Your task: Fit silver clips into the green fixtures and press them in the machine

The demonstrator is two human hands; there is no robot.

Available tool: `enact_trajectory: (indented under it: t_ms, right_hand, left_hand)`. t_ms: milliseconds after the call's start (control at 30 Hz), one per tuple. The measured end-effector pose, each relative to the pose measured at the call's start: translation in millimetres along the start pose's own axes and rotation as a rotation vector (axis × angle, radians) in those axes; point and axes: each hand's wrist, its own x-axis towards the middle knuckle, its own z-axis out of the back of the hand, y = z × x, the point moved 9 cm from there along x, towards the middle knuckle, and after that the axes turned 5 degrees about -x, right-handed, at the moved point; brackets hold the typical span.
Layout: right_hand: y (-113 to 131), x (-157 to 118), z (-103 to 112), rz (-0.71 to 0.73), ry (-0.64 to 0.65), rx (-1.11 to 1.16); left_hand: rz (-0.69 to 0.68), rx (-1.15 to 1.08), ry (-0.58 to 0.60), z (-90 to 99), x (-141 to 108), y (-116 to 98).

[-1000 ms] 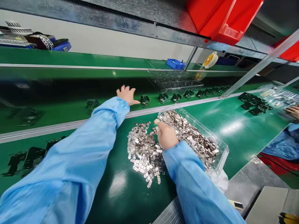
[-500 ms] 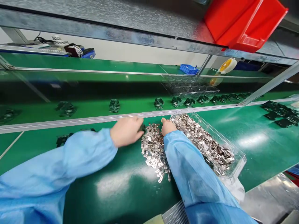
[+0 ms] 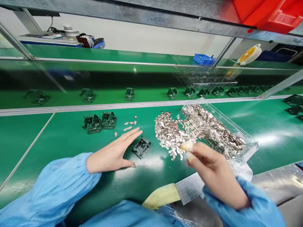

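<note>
Green worktop under a metal shelf spreads beneath hands, left wide, right narrow.

- Lettering, labels, brands, numbers and signs: none legible.

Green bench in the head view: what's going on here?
The person's left hand is spread open beside a small circuit board assembly lying on the bench. The right hand, with pale covers on its thumb and a finger, is at the near edge of a loose pile of small metal pieces; whether it holds one is unclear. More pieces fill a clear tray.
</note>
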Motion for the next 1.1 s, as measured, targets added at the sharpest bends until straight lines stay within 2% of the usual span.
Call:
enact_trajectory:
  t_ms: [100,200,333,400,433,500,567,667,833,1100]
  right_hand:
    - [-11.3,-45.2,-20.8,-0.164,0.063,0.346]
    - [-28.0,-73.6,-39.4,-0.28,-0.003,0.534]
    - [-56.0,-94.3,-58.4,-0.421,-0.206,0.743]
    - [-67.6,-101.1,-66.0,-0.479,-0.282,0.797]
    - [-71.8,-103.8,-67.9,-0.498,-0.312,0.802]
    - [-77.0,-108.9,-64.6,-0.499,-0.388,0.773]
    - [-75.8,-113.4,-51.9,-0.437,-0.49,0.673]
    - [-67.1,-118.4,-36.6,-0.34,-0.58,0.483]
    - [-59.6,-121.2,-37.8,-0.308,-0.578,0.303]
    - [-55.8,-121.9,-38.9,-0.285,-0.62,0.157]
  left_hand:
    - [-0.073,-0.132,0.008,-20.4,14.2,17.7]
    - [-0.092,-0.204,-0.039,-32.9,28.0,23.0]
    - [-0.138,-0.349,-0.239,-32.4,28.8,0.7]
    - [-0.104,-0.56,-0.263,-43.8,29.7,-14.0]
    - [-0.074,-0.704,-0.24,-54.6,31.7,-21.8]
    - [-0.025,-1.019,-0.164,-79.8,36.9,-41.0]
    - [-0.026,-1.289,-0.112,-99.6,41.6,-62.3]
    - [-0.108,-1.498,-0.074,-113.4,45.3,-89.4]
    - [-0.205,-1.549,0.024,-119.8,42.7,-111.9]
    - [-0.25,-1.413,0.007,-117.4,34.8,-113.7]
